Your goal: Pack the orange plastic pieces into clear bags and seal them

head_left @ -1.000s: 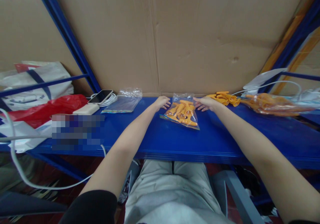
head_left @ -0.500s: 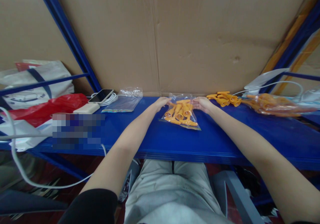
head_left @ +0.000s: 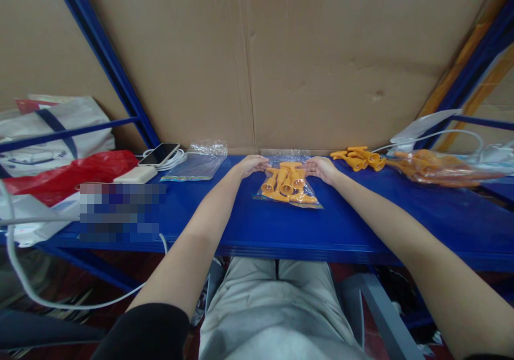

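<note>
A small clear plastic bag (head_left: pixel 287 185) filled with several orange plastic parts lies on the blue shelf (head_left: pixel 257 226) in front of me. My left hand (head_left: pixel 252 164) pinches the bag's top left corner and my right hand (head_left: pixel 320 167) pinches its top right corner. The bag's open end faces the cardboard wall. Loose orange parts (head_left: pixel 358 157) lie just right of my right hand.
A big clear bag of orange parts (head_left: pixel 437 168) lies at the far right with white cables. Left of the hands are empty clear bags (head_left: pixel 197 163), a phone (head_left: pixel 160 154), a white charger (head_left: pixel 136 175) and a red bag (head_left: pixel 68 173). Cardboard (head_left: pixel 281 60) backs the shelf.
Both hands closed in onto the bag's top corners. The bag was turned from slanted to square with the shelf edge, its top pulled taut.
</note>
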